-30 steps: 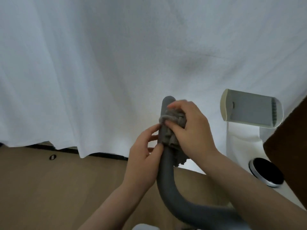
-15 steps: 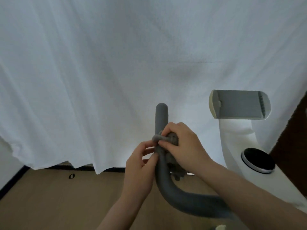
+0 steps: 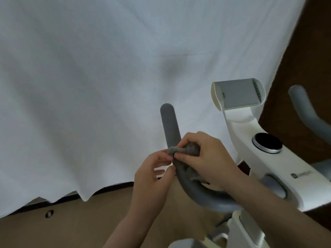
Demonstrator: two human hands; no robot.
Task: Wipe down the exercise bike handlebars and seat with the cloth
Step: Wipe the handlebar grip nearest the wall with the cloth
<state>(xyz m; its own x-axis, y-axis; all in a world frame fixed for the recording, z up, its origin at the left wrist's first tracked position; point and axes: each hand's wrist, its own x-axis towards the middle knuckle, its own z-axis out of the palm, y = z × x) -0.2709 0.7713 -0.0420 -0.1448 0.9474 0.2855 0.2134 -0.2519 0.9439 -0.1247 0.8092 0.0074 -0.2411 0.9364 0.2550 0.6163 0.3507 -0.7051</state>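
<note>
Meanwhile the right hand gripped the grey cloth around the left handlebar, while the left hand pinched the cloth's loose end.

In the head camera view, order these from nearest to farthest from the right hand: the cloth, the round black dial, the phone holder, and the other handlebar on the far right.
From the right hand:
1. cloth, gripped in that hand on the left handlebar.
2. round black dial, to its right on the white frame.
3. phone holder, above and right.
4. right handlebar, at the far right edge.

Grey cloth bunched around grey left handlebar.
</note>
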